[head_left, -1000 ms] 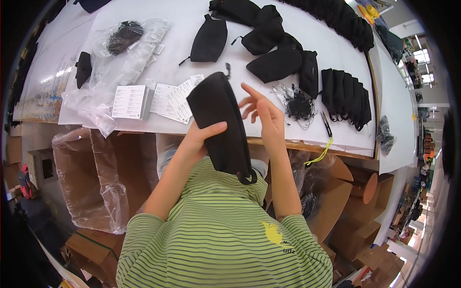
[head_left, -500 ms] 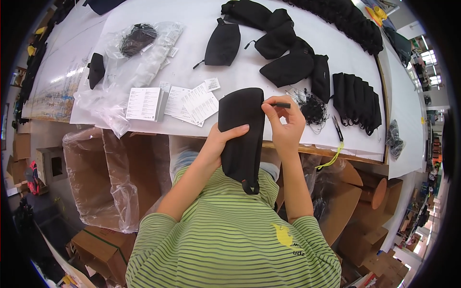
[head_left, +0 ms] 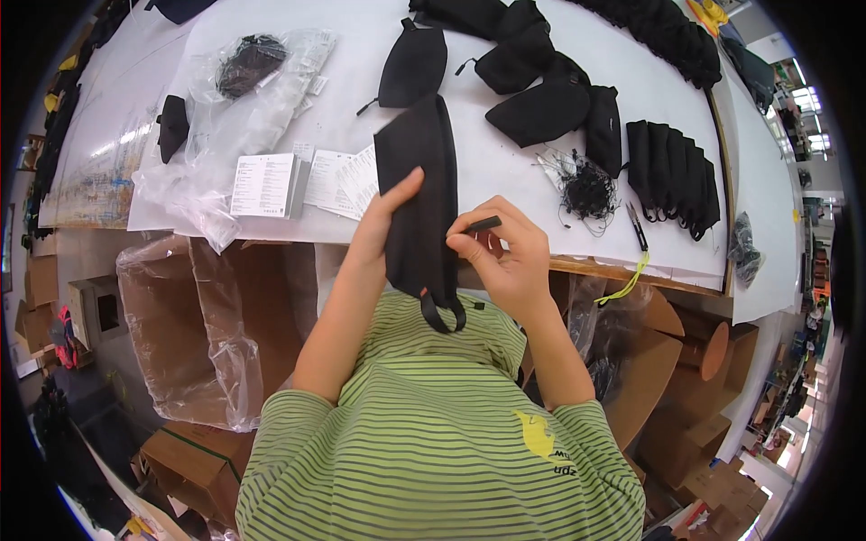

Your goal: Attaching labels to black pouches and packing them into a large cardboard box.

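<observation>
My left hand (head_left: 377,233) holds a long black fabric pouch (head_left: 420,189) upright in front of my chest, thumb across its left side. A short loop strap (head_left: 442,311) hangs from the pouch's lower end. My right hand (head_left: 505,257) touches the pouch's right edge and pinches a small black tab (head_left: 483,224) between thumb and forefinger. Both hands are above the near edge of the white table (head_left: 505,171).
More black pouches (head_left: 541,108) lie at the back, and a row of them (head_left: 672,176) stands on the right. A tangle of black threads (head_left: 586,191), white paper cards (head_left: 266,185), clear plastic bags (head_left: 244,81) and a snipper with a yellow cord (head_left: 636,230) lie nearby. Lined cardboard boxes (head_left: 198,325) stand below.
The pouch has swung from tilted to upright and lifted a little. My right hand went from spread fingers to pinching a small black tab at the pouch's edge.
</observation>
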Demonstrator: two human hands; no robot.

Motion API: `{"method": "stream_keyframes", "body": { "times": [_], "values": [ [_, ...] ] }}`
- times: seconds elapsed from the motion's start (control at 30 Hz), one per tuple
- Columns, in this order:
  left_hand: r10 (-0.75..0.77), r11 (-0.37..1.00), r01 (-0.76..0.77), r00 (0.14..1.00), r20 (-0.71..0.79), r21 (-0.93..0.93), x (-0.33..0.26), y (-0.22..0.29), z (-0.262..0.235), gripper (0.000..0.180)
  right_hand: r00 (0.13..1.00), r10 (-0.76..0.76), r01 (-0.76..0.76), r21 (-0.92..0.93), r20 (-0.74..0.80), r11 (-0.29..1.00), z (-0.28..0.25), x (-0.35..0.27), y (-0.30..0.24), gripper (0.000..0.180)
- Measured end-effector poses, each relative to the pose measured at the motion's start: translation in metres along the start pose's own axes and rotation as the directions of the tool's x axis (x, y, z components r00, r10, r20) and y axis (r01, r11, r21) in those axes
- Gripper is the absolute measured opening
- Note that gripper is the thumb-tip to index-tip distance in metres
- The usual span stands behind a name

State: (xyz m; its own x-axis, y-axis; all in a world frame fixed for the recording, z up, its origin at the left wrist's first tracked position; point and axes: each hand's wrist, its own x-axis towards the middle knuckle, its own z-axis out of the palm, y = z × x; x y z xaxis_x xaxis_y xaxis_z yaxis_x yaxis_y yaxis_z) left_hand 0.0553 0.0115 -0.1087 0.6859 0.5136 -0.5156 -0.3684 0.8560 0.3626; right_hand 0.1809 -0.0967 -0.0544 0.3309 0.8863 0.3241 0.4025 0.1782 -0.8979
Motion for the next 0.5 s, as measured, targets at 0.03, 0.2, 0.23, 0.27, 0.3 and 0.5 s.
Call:
{"method": "stream_keyframes", "body": {
  "times": [0.03, 0.2, 0.23, 0.27, 0.3, 0.5],
  "values": [
    [-0.013, 1.0, 0.014, 0.999, 0.031, -0.016, 0.0, 0.007, -0.003, 0.023, 0.997, 0.027, -0.028, 0.017, 0.066, 0.999, 0.001, -0.002, -0.005, 0.008],
    [0.029, 0.997, -0.029, 1.0, -0.009, -0.071, 0.0, 0.019, 0.004, 0.023, 0.978, 0.114, -0.131, 0.086, 0.176, 0.988, 0.002, -0.006, -0.012, 0.007],
    [0.052, 0.998, -0.053, 0.999, -0.015, -0.042, -0.002, 0.021, 0.005, 0.022, 0.977, 0.117, -0.135, 0.089, 0.178, 0.987, 0.003, -0.007, -0.011, 0.007],
    [0.076, 0.997, -0.076, 0.997, -0.019, -0.013, -0.003, 0.022, 0.006, 0.022, 0.973, 0.113, -0.131, 0.081, 0.2, 0.988, 0.004, -0.009, -0.01, 0.007],
    [0.077, 0.997, -0.077, 0.997, -0.023, -0.014, -0.003, 0.022, 0.003, 0.022, 0.969, 0.107, -0.126, 0.074, 0.224, 0.989, 0.005, -0.01, -0.01, 0.007],
    [0.186, 0.973, -0.165, 0.975, -0.124, 0.16, -0.008, 0.011, 0.018, 0.023, 0.988, 0.045, -0.057, 0.083, 0.146, 0.995, 0.013, -0.005, -0.015, 0.007]
  ]
}}
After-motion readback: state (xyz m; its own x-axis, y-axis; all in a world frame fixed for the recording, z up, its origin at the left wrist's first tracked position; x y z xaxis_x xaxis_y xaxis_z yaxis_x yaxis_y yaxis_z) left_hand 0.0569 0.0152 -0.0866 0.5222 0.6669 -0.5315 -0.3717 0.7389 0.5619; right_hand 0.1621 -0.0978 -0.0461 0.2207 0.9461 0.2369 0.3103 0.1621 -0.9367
